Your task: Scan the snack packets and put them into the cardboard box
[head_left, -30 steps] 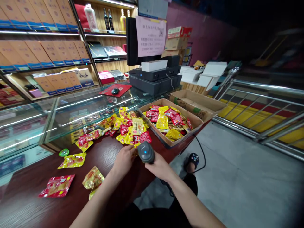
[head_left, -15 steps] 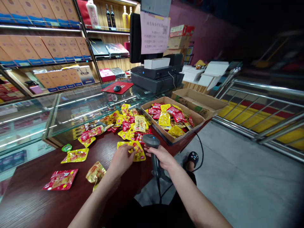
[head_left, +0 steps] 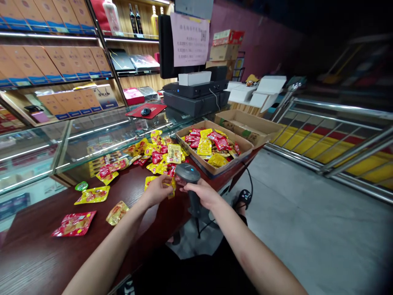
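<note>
Gripping one handheld barcode scanner (head_left: pixel 188 174) in right hand (head_left: pixel 206 192) and pinching one yellow snack packet (head_left: pixel 149 180) in left hand (head_left: pixel 158 190) near the counter edge (head_left: pixel 166 219), with three loose packets (head_left: pixel 92 195) spaced apart leftward.

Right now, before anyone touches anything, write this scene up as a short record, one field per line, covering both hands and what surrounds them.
left hand: fingers at a yellow packet; grip unclear
right hand: gripping the handle of a dark handheld scanner
near counter: red packet, gold packet
open box: filled with red and yellow packets
beyond: mouse on red mat
</note>
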The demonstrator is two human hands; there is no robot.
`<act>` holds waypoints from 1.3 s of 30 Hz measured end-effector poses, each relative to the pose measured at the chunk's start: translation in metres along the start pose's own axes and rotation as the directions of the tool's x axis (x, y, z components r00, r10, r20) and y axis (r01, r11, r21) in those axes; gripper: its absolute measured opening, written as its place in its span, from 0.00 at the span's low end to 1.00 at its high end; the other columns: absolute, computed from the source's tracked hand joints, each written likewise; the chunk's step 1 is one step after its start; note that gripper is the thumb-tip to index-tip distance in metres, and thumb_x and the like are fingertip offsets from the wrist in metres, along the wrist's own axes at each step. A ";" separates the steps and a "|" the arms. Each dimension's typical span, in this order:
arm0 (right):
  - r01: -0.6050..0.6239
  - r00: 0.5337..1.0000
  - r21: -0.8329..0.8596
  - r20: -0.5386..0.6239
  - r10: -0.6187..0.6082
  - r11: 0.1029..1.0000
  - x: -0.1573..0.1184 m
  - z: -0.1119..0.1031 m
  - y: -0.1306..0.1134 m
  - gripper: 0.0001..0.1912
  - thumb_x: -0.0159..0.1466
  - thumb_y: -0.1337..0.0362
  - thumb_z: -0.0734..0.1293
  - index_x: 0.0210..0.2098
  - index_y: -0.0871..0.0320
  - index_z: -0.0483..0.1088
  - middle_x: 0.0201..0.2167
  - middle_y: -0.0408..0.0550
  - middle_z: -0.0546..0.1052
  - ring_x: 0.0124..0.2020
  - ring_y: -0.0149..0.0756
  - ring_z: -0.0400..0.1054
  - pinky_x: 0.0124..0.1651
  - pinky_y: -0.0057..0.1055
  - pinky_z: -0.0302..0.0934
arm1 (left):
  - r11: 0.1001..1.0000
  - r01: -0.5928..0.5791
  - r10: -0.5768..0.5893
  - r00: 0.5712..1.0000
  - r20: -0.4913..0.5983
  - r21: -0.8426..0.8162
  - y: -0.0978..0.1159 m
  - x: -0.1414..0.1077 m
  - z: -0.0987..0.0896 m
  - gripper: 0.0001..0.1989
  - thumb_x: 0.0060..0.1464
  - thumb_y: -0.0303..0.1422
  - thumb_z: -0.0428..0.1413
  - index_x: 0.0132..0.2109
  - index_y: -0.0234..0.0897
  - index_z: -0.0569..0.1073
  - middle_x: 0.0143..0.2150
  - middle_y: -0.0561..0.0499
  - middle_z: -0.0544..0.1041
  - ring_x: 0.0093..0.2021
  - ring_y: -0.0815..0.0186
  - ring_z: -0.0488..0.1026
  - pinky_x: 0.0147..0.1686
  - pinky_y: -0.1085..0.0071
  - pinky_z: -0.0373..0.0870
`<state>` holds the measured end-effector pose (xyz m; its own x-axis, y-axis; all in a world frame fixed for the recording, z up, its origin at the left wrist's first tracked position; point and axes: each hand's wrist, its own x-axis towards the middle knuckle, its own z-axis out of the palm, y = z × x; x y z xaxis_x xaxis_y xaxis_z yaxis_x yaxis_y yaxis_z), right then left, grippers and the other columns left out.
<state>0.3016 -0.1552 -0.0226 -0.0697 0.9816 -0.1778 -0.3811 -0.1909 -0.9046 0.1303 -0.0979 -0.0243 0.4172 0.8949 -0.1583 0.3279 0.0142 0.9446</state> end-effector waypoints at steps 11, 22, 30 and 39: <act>0.237 0.959 -0.272 -0.085 -0.269 0.933 -0.008 -0.013 -0.015 0.15 0.46 0.70 0.67 0.35 0.60 0.74 0.34 0.44 0.78 0.39 0.36 0.70 0.47 0.33 0.61 | 0.734 0.340 -0.176 0.931 0.320 -0.588 0.004 0.033 0.016 0.15 0.45 0.24 0.63 0.42 0.32 0.72 0.40 0.43 0.78 0.38 0.62 0.77 0.41 0.65 0.75; 0.156 0.966 -0.320 -0.147 -0.212 0.934 0.003 -0.028 -0.019 0.10 0.45 0.67 0.66 0.29 0.62 0.73 0.26 0.41 0.76 0.31 0.33 0.66 0.40 0.30 0.59 | 0.752 0.425 -0.302 0.902 0.309 -0.504 0.012 0.061 0.021 0.15 0.42 0.26 0.66 0.39 0.33 0.73 0.37 0.46 0.79 0.34 0.65 0.77 0.38 0.67 0.76; 0.188 0.940 -0.412 -0.187 -0.285 0.891 -0.033 -0.010 -0.008 0.15 0.47 0.68 0.65 0.36 0.60 0.73 0.35 0.45 0.77 0.37 0.36 0.71 0.41 0.32 0.64 | 0.781 0.382 -0.322 0.924 0.204 -0.494 0.017 0.075 0.015 0.15 0.42 0.25 0.65 0.37 0.35 0.69 0.33 0.51 0.78 0.28 0.70 0.75 0.33 0.70 0.75; -0.057 0.966 -0.273 -0.257 -0.015 0.960 -0.057 0.014 0.025 0.06 0.49 0.64 0.65 0.25 0.60 0.66 0.15 0.43 0.71 0.16 0.31 0.66 0.18 0.26 0.62 | 0.805 0.369 -0.344 0.928 0.142 -0.464 0.035 0.089 0.015 0.18 0.41 0.27 0.66 0.38 0.36 0.67 0.30 0.53 0.76 0.25 0.71 0.73 0.30 0.72 0.75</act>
<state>0.2833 -0.2160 -0.0301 0.1756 0.9502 -0.2576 -0.1102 -0.2411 -0.9642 0.1921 -0.0247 -0.0097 0.3954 0.7623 -0.5125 0.0243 0.5490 0.8354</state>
